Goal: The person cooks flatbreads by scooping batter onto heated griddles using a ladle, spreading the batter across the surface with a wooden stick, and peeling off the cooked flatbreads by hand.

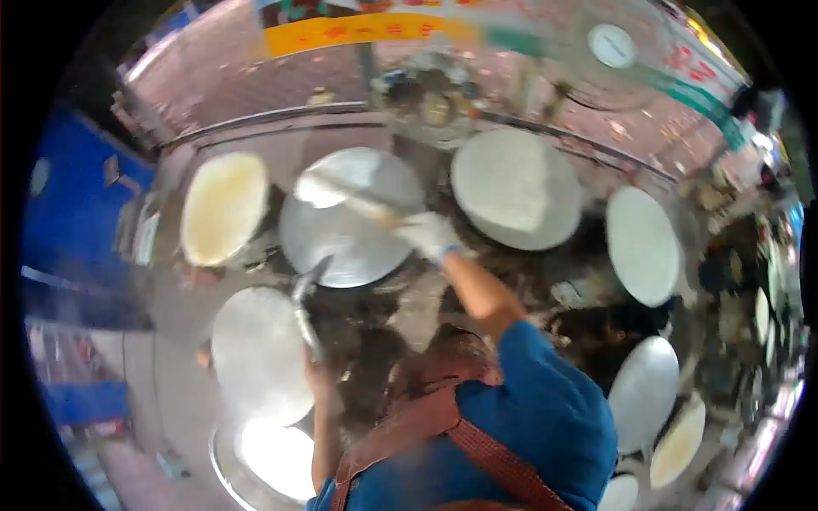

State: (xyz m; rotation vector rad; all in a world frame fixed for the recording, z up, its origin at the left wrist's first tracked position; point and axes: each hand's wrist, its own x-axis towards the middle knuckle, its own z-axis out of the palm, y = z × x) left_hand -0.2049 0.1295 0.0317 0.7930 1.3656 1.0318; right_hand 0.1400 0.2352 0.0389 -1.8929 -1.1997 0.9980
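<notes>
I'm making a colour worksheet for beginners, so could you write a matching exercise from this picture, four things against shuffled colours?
1. Glove
2. Sleeve
3. Apron strap
4. Banner's upper-left strip

A. reddish brown
B. yellow-orange
C. mostly white
D. blue

Right pairs: 1-C, 2-D, 3-A, 4-B

Street-side cooking stall, printed banner [366, 32], round griddles [354, 221] (several hold pale batter), paved ground [256, 68]
</notes>
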